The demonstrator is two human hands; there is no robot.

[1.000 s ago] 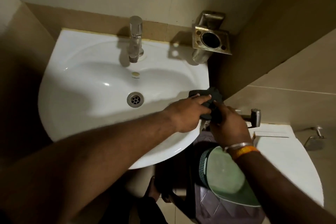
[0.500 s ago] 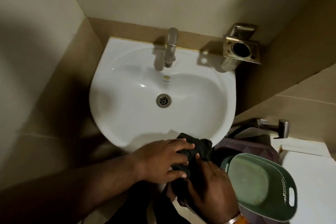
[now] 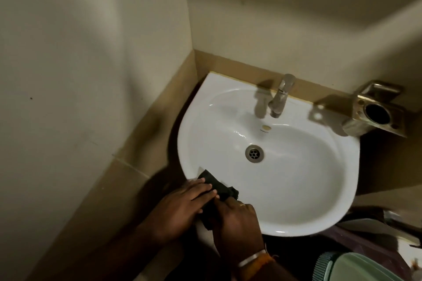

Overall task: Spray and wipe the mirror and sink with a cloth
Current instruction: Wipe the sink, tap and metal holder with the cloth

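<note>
A white sink [image 3: 319, 189] is fixed in a corner, with a metal tap [image 3: 280, 96] at its back and a drain [image 3: 254, 153] in the bowl. A dark cloth [image 3: 217, 186] lies over the sink's front-left rim. My left hand [image 3: 180, 207] presses flat on the cloth with the fingers together. My right hand [image 3: 237, 221], with a bangle at the wrist, grips the cloth's lower part beside the left hand. No mirror or spray bottle is in sight.
A brass wall holder [image 3: 376, 109] hangs right of the tap. A green basket [image 3: 351, 267] sits on something dark at the bottom right. Beige walls close in at the left and behind the sink.
Both hands have slid the cloth along the sink's front rim from the right side to the front-left. The view has shifted left and up.
</note>
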